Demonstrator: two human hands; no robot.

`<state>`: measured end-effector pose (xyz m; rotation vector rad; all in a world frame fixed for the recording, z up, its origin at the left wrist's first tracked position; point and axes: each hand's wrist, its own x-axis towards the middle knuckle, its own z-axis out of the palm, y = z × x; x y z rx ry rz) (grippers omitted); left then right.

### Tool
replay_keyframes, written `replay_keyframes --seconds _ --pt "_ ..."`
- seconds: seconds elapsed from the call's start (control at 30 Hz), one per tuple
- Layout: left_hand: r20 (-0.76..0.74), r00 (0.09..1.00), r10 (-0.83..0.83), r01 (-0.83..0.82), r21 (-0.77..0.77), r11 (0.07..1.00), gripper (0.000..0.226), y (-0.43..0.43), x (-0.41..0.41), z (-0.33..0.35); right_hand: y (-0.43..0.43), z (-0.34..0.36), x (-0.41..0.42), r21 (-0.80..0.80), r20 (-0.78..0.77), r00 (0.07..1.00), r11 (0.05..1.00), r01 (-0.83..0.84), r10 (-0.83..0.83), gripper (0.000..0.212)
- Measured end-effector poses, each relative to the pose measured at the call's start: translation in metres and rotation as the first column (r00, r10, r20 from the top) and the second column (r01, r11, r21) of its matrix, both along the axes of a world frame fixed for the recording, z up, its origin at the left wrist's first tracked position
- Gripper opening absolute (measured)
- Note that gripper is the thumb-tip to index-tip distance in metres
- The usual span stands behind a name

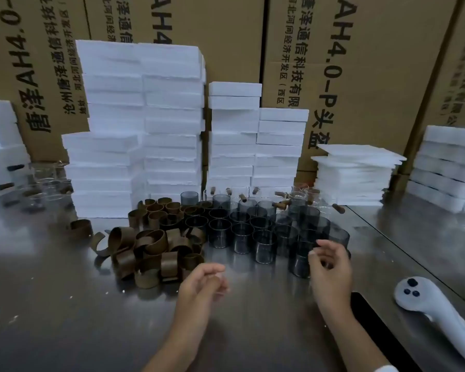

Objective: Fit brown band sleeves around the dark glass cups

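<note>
A heap of brown band sleeves [151, 248] lies on the steel table left of centre. Several dark glass cups [263, 229] stand upright in a cluster to its right. My left hand [204, 283] hovers just in front of the sleeve heap, fingers loosely curled, holding nothing. My right hand [329, 261] is at the near right edge of the cup cluster, its loosely curled fingers close to a dark cup [300, 261]; whether they touch it is unclear.
Tall stacks of white foam boxes [145, 130] stand behind the cups, with more foam stacks [357, 175] right and cardboard cartons behind. Clear glass cups with brown handles [43, 183] sit far left. A white handheld controller [435, 312] lies near right.
</note>
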<state>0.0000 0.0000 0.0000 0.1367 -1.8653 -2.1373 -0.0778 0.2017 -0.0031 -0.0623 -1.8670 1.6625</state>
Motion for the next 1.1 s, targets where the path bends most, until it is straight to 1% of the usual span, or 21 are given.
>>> replay_keyframes --seconds 0.07,0.13,0.2,0.27,0.43,0.53,0.63,0.7,0.8,0.87,0.9,0.97,1.0,1.03,1.1 --pt "-0.009 1.000 0.010 -0.009 0.043 0.999 0.015 -0.002 -0.009 -0.003 -0.003 -0.002 -0.007 0.011 -0.005 0.996 0.996 0.092 -0.092 0.028" --pt "-0.015 1.000 -0.005 0.006 0.046 0.999 0.016 -0.006 -0.016 -0.006 -0.007 -0.004 -0.013 0.054 0.054 0.990 0.991 0.124 -0.127 0.044" --pt "-0.021 1.000 -0.013 0.014 0.034 0.999 0.017 -0.008 -0.022 -0.007 -0.007 -0.008 -0.019 0.131 0.096 0.984 0.981 0.140 -0.153 0.060" --pt "-0.028 0.999 -0.028 0.029 0.003 1.000 0.018 -0.011 -0.024 -0.008 -0.006 -0.009 -0.021 0.244 0.104 0.977 0.957 0.157 -0.187 0.068" --pt "-0.036 0.998 -0.059 0.058 -0.020 0.998 0.016 -0.012 -0.024 -0.009 -0.007 -0.011 -0.022 0.462 0.184 0.948 0.874 0.149 -0.259 0.079" --pt "-0.039 0.996 -0.081 0.080 -0.037 0.996 0.015 -0.012 -0.022 -0.009 -0.006 -0.011 -0.021 0.522 0.237 0.935 0.846 0.109 -0.266 0.086" --pt "-0.043 0.996 -0.075 0.074 -0.028 0.997 0.016 -0.012 -0.023 -0.009 -0.004 -0.011 -0.021 0.562 0.277 0.924 0.825 0.066 -0.262 0.084" --pt "-0.042 0.996 -0.074 0.073 -0.027 0.997 0.017 -0.012 -0.023 -0.009 -0.004 -0.010 -0.019 0.567 0.267 0.928 0.821 0.066 -0.258 0.083" --pt "-0.051 0.996 -0.067 0.067 -0.015 0.998 0.018 -0.014 -0.023 -0.008 -0.007 -0.004 -0.014 0.517 0.201 0.951 0.850 0.101 -0.235 0.084" --pt "-0.053 0.997 -0.058 0.057 -0.004 0.998 0.018 -0.016 -0.024 -0.008 -0.013 0.001 -0.010 0.435 0.125 0.974 0.892 0.119 -0.191 0.084" --pt "-0.057 0.997 -0.056 0.056 0.002 0.998 0.018 -0.017 -0.024 -0.007 -0.019 0.003 -0.008 0.374 0.099 0.984 0.922 0.101 -0.148 0.084" --pt "-0.074 0.996 -0.044 0.044 0.005 0.999 0.017 -0.015 -0.024 -0.007 -0.039 0.005 -0.002 0.198 0.114 0.993 0.980 -0.035 0.013 0.077" --pt "-0.085 0.996 -0.029 0.029 -0.005 1.000 0.017 -0.014 -0.024 -0.007 -0.051 0.004 0.001 0.107 0.131 0.984 0.985 -0.135 0.120 0.070" --pt "-0.100 0.995 -0.010 0.008 -0.023 1.000 0.017 -0.011 -0.024 -0.007 -0.064 0.001 0.003 0.043 0.140 0.966 0.973 -0.225 0.217 0.061" --pt "-0.143 0.989 0.034 -0.044 -0.066 0.997 0.016 -0.007 -0.025 -0.007 -0.085 -0.006 0.008 -0.033 0.138 0.923 0.933 -0.359 0.360 0.048"
